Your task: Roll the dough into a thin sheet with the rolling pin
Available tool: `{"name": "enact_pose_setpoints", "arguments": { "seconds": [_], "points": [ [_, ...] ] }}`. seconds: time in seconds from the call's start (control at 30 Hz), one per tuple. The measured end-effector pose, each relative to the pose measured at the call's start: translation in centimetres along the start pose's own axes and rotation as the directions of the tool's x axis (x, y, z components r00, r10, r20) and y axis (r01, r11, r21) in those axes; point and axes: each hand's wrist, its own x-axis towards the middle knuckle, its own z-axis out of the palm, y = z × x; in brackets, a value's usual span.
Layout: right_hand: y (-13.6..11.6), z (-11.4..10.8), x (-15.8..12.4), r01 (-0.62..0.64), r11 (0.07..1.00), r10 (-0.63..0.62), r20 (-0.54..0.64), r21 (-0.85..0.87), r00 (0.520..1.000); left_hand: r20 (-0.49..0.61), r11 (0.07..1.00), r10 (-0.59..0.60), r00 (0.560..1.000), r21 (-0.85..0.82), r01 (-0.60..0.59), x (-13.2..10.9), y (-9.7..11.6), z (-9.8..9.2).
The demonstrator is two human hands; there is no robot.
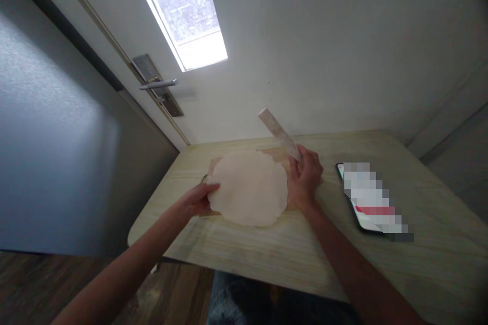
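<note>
A thin, round sheet of pale dough (pixel 249 190) with an uneven edge lies over a wooden board (pixel 213 164); most of the board is hidden beneath it. At the sheet's left edge is my left hand (pixel 199 199), closed, its thumb on top and its fingers mostly out of sight underneath. My right hand (pixel 306 175) is wrapped round one end of a rolling pin (pixel 278 131), just beyond the dough's right edge. The pin is pale, straight and smeared with white, and it slants up and away to the left.
On the right of the pale wooden table (pixel 236 254) lies a phone (pixel 368 203) with its screen blurred out. Beyond the table's far edge stands a white door (pixel 324 61) with a metal handle (pixel 158 84) and a bright glass panel (pixel 186 5).
</note>
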Motion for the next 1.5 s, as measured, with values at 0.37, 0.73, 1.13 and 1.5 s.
{"name": "enact_pose_setpoints", "arguments": {
  "seconds": [0.37, 0.73, 1.13, 1.5],
  "points": [
    [0.0, -0.2, 0.2, 0.006, 0.998, -0.003, 0.050, -0.059, 0.999, -0.102, 0.978, 0.207, 0.973, -0.012, -0.209, 0.4, -4.5, 1.2],
    [-0.1, -0.5, 0.3, 0.017, 0.999, -0.012, 0.098, -0.049, 0.995, 0.003, 0.982, 0.165, 0.986, 0.089, -0.165, -2.5, -6.5, 0.1],
    [-0.2, -0.1, -0.2, 0.358, 0.931, -0.316, 0.335, -0.071, 0.887, -0.139, 0.916, 0.130, 0.982, 0.395, -0.065, -2.9, -6.1, -3.7],
    [-1.8, -0.8, -0.3, 0.565, 0.824, -0.445, 0.654, 0.032, 0.612, -0.018, 0.678, 0.364, 0.931, 0.691, -0.252, -3.0, -4.5, -4.1]
  ]
}}
